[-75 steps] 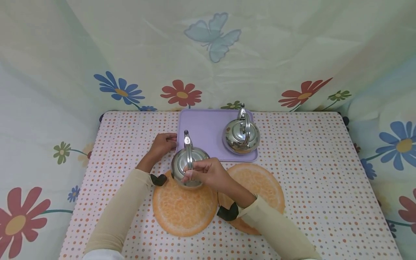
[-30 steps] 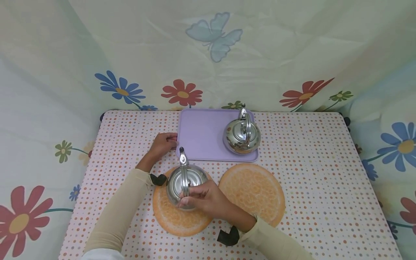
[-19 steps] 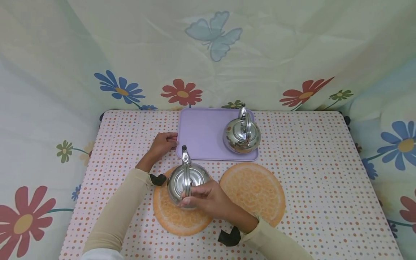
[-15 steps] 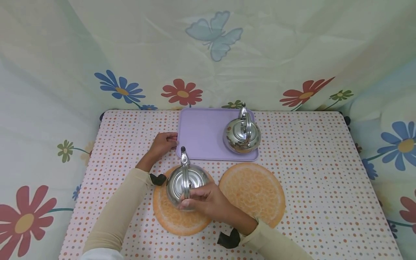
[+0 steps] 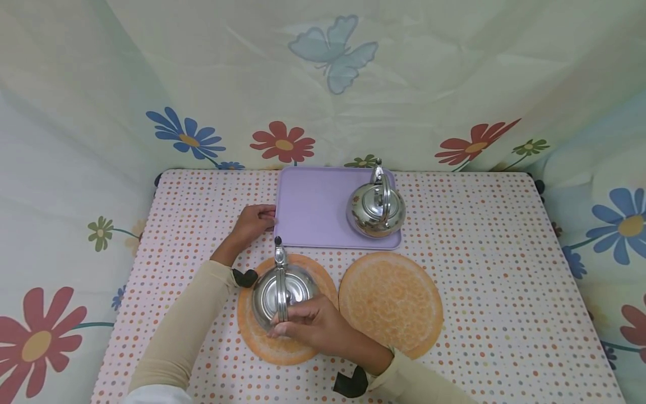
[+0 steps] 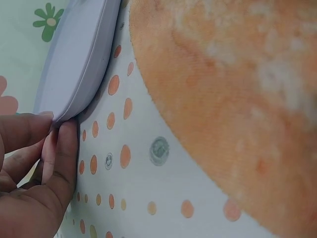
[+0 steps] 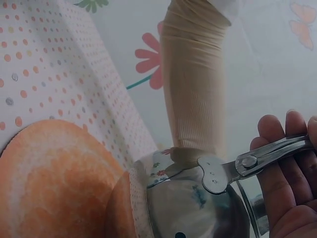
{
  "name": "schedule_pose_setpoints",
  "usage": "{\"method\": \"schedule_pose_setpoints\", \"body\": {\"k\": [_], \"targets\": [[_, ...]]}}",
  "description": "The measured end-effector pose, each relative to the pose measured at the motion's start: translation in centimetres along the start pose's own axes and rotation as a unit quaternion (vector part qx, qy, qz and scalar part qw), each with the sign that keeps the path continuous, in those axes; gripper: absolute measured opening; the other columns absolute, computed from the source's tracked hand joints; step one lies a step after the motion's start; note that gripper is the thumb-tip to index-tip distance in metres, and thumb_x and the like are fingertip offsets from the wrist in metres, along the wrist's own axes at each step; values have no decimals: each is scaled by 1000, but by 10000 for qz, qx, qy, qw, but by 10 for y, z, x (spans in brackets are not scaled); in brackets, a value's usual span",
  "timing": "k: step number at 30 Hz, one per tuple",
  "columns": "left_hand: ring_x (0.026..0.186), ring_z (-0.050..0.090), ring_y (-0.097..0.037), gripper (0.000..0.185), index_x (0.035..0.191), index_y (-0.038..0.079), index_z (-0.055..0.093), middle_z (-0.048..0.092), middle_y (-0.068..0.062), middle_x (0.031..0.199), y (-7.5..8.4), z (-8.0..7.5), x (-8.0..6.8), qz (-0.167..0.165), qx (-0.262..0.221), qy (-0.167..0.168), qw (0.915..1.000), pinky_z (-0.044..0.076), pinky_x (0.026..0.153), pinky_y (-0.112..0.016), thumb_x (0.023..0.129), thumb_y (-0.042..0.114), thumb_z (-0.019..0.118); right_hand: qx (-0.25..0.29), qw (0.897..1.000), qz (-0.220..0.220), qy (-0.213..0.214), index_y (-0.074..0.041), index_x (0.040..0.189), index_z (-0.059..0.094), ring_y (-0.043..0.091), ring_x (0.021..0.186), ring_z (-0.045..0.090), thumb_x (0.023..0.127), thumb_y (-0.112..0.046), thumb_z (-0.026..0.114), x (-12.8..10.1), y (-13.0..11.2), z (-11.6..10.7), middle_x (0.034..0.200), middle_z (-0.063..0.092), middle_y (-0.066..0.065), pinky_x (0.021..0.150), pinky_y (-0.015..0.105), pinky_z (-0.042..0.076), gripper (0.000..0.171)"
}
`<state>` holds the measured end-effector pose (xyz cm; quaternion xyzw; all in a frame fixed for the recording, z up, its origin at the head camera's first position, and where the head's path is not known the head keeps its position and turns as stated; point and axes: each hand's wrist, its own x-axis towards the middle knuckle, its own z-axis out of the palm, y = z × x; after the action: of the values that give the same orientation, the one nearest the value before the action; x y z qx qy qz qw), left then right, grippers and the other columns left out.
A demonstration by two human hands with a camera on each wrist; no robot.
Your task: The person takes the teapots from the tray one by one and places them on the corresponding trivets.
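My right hand (image 5: 320, 330) grips the handle of a shiny steel kettle (image 5: 300, 285), its spout pointing away from me. In the head view this kettle overlaps the left orange-slice placemat (image 5: 275, 354). Fingers wrap the metal handle (image 7: 272, 153) in the right wrist view, beside the kettle's mirrored body (image 7: 198, 213). My left hand (image 5: 250, 222) pinches the left edge of a lilac tray (image 5: 310, 207). The left wrist view has the thumb on top of the tray's rim (image 6: 86, 74) and fingers beneath it. A second steel kettle (image 5: 372, 217) stands on the tray's right side.
Another orange-slice placemat (image 5: 391, 303) lies right of the first. Both rest on a dotted tablecloth (image 5: 494, 269). Behind the table hangs a flowered curtain (image 5: 414, 73), which also runs along both sides.
The right hand has brought its kettle from the tray's front left corner back toward me, over the left placemat. The left hand, tray and second kettle have stayed put.
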<state>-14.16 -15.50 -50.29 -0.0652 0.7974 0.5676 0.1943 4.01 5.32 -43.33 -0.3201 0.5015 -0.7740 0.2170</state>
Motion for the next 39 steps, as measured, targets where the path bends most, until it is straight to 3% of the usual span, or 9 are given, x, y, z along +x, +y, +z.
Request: {"method": "schedule_pose_setpoints", "body": {"k": [12, 20, 26, 39], "targets": [[102, 61, -24, 44, 134, -3, 55, 61, -17, 114, 1, -1, -1, -30, 181, 3, 9998, 54, 83, -27, 91, -1, 63, -37, 9999, 116, 89, 24, 96, 61, 42, 90, 67, 90, 16, 55, -4, 8, 0, 91, 64, 35, 80, 46, 55, 11], [102, 60, -23, 43, 134, -2, 55, 61, -16, 114, 1, -2, -2, -41, 300, 25, 9995, 54, 83, -26, 92, 1, 63, -294, 9992, 238, 154, 16, 95, 67, 21, 91, 69, 91, 8, 61, -7, 14, 4, 90, 68, 28, 79, 43, 56, 11], [101, 60, -23, 43, 134, -3, 55, 60, -16, 114, 1, -2, -1, -83, 187, -6, 9998, 54, 82, -25, 92, 0, 62, -252, 9995, 173, 35, 17, 97, 66, 14, 93, 67, 91, 9, 60, -7, 19, 6, 91, 67, 29, 79, 43, 56, 12], [101, 61, -23, 42, 134, -2, 55, 61, -15, 113, 2, 0, 1, -172, 191, 2, 9997, 54, 82, -24, 92, 1, 63, -271, 9994, 185, 146, 18, 96, 66, 33, 92, 69, 90, 15, 57, -10, 22, 10, 92, 68, 28, 79, 44, 56, 11]]}}
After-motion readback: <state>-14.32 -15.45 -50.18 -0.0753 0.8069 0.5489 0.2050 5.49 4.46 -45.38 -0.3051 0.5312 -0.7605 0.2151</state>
